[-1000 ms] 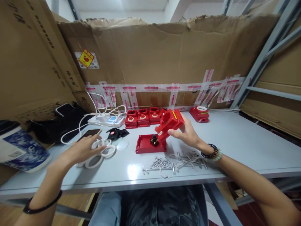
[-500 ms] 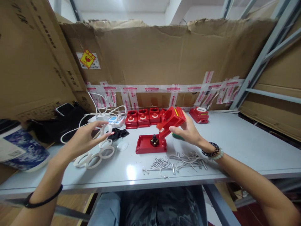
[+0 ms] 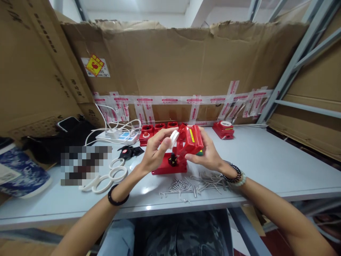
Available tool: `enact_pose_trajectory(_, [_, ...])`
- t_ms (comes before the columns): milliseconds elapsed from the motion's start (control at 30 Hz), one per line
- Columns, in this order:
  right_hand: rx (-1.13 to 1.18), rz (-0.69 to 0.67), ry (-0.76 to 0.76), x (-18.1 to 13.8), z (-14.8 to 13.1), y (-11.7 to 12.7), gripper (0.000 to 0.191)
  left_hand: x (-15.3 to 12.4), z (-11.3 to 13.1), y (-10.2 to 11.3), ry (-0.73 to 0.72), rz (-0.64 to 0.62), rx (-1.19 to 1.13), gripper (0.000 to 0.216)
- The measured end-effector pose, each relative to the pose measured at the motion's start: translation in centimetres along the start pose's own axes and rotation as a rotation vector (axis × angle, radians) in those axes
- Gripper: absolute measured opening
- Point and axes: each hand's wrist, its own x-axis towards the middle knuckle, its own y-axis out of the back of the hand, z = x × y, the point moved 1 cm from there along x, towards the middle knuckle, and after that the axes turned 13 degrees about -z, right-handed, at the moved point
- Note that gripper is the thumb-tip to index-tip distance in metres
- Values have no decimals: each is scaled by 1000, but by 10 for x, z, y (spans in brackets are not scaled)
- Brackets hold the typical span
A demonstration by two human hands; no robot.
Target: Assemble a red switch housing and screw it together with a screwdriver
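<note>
red plastic is what the person is holding up over the middle of the grey table (image 3: 266,156): a red box cover (image 3: 191,141) with a round hole in it, tipped on its side. the right hand (image 3: 210,154) is gripping it from the right, thumb on the near face and fingers curled round the back. the left hand (image 3: 154,153) is pinching a white ring (image 3: 174,137) between thumb and first finger and is bringing it right up against the hole side of the cover. it looks like the ring is touching the cover, but i cannot tell if it is seated in the hole yet. just under the hands a flat red base (image 3: 166,167) with a small black knob (image 3: 172,160) is lying on the table. more white rings (image 3: 112,176) are lying to the left, well apart from the hands, and a heap of silver screws (image 3: 194,183) is lying near the front edge. a row of red boxes (image 3: 157,129) is sitting at the back by the cardboard wall (image 3: 173,64), and one more red box with a ring on top (image 3: 223,128) is off to the right. i think the step is fitting the ring into the cover. the next bit would need the ring held flat to the hole and pushed in evenly, while the other hand is keeping the cover from wobbling.
</note>
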Motion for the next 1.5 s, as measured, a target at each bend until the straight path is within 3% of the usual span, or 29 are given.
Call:
enact_pose_trajectory(233, [-81, -2, 18, -6, 9, -5, 84, -9, -2, -3, -30, -47, -34, 41])
enact_pose_trajectory(1000, [-149, 35, 26, -9, 5, -9, 72, -8, 5, -5, -181, -38, 201, 42])
enact_pose_trajectory(1500, [-204, 75, 14, -12, 3, -14, 78, -9, 10, -7, -82, 16, 170, 38])
